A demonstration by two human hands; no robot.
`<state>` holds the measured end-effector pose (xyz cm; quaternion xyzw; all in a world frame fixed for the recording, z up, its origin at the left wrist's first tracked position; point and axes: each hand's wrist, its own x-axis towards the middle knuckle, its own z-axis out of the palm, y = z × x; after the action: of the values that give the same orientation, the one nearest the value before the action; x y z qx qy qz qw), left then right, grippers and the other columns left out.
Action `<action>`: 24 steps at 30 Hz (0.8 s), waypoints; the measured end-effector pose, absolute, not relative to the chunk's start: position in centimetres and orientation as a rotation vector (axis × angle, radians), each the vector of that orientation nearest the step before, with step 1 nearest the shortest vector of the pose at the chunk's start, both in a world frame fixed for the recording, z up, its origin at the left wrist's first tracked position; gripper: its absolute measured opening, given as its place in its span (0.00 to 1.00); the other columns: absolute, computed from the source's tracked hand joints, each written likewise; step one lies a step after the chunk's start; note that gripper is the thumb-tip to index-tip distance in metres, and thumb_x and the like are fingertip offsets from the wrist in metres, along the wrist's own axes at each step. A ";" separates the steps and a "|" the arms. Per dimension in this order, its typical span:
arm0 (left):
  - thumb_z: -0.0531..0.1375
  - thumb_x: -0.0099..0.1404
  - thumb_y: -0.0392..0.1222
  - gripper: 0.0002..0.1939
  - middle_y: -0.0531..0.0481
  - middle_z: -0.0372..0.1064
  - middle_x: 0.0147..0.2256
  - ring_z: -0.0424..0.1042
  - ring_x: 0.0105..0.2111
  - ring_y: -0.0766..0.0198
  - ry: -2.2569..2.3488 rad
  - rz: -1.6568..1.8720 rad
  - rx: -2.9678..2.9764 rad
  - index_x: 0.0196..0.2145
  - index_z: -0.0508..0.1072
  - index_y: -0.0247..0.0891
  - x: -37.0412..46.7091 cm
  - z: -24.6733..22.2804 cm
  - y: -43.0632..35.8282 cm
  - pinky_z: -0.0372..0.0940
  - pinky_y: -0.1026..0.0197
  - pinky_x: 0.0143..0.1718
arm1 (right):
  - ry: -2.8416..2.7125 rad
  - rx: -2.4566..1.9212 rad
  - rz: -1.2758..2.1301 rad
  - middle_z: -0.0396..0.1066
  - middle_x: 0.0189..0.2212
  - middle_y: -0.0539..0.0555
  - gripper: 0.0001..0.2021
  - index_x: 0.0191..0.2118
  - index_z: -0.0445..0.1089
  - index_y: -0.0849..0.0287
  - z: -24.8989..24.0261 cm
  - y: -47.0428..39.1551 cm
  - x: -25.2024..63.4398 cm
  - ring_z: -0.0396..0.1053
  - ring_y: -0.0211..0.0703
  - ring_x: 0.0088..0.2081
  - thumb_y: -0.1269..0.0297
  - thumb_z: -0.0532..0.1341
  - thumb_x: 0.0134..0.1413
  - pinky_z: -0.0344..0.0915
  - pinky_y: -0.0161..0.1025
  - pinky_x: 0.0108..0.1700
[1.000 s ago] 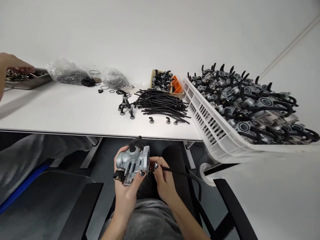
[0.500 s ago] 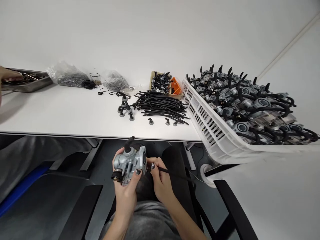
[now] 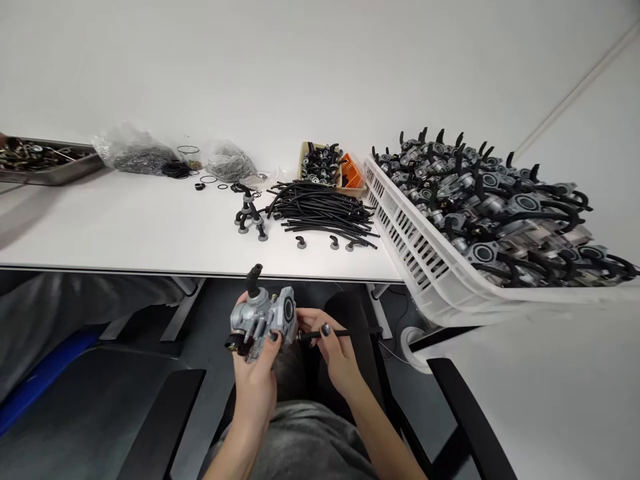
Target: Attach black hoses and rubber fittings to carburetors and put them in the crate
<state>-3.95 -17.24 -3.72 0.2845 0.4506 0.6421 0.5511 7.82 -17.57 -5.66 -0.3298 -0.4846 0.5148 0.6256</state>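
Observation:
Over my lap, my left hand [image 3: 256, 373] grips a silver metal carburetor [image 3: 260, 320] with a black rubber elbow standing up from its top. A round flange opening on it faces right. My right hand [image 3: 333, 347] pinches a thin black rubber hose [image 3: 340, 333] between thumb and fingers, the hose pointing out to the right. The hose's left end meets the carburetor's lower right side; whether it sits on a fitting there I cannot tell.
On the white table [image 3: 125, 233] lie a pile of black hoses [image 3: 323, 210] and several rubber elbows [image 3: 250, 217]. A white crate [image 3: 410, 247] full of carburetors stands at right. Behind are a parts bin [image 3: 302, 167], plastic bags [image 3: 135, 150] and a metal tray [image 3: 60, 173].
The carburetor has risen slightly and turned, its elbow now tilting left. My right hand has shifted a little right, the hose now more level. A person's hand has withdrawn from the metal tray at far left.

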 end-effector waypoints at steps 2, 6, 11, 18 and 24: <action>0.72 0.48 0.52 0.40 0.43 0.70 0.52 0.67 0.56 0.46 1.055 1.505 0.639 0.57 0.65 0.47 -3.9 -3.6 -17.1 0.61 0.47 0.57 | -1.129 -0.799 1.109 0.70 0.49 0.57 0.20 0.27 0.71 0.56 -5.8 -17.8 8.1 0.70 0.50 0.51 0.54 0.52 0.66 0.64 0.48 0.55; 0.70 0.50 0.52 0.38 0.45 0.70 0.52 0.68 0.55 0.48 1.047 1.523 0.649 0.58 0.65 0.48 -4.0 -4.0 -17.0 0.62 0.49 0.56 | -1.249 -0.970 1.004 0.68 0.48 0.57 0.19 0.25 0.69 0.57 -5.8 -18.0 8.3 0.69 0.46 0.46 0.56 0.54 0.65 0.65 0.41 0.47; 0.69 0.54 0.51 0.36 0.45 0.69 0.53 0.70 0.52 0.52 1.049 1.536 0.777 0.59 0.63 0.48 -3.9 -4.4 -16.8 0.62 0.52 0.55 | -1.329 -1.070 0.982 0.66 0.44 0.56 0.18 0.23 0.65 0.58 -5.4 -17.7 8.2 0.67 0.39 0.36 0.60 0.53 0.65 0.64 0.38 0.38; 0.69 0.52 0.52 0.38 0.44 0.70 0.50 0.72 0.49 0.54 1.138 1.595 0.867 0.58 0.63 0.45 -3.5 -4.4 -17.4 0.62 0.54 0.54 | -1.417 -1.127 0.791 0.62 0.46 0.58 0.12 0.36 0.69 0.57 -5.7 -18.8 7.2 0.66 0.41 0.38 0.63 0.50 0.66 0.65 0.40 0.41; 0.71 0.49 0.51 0.38 0.45 0.71 0.49 0.70 0.52 0.52 1.108 1.577 0.819 0.56 0.66 0.45 -4.3 -4.5 -17.3 0.62 0.54 0.56 | -1.511 -1.167 0.766 0.64 0.45 0.57 0.13 0.29 0.65 0.56 -4.8 -18.8 7.2 0.65 0.44 0.43 0.64 0.50 0.65 0.64 0.42 0.46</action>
<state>-4.29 -17.33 -4.53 0.3388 0.4580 0.6522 0.5001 7.23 -18.83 -4.83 -0.4858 -0.6291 0.3192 0.5161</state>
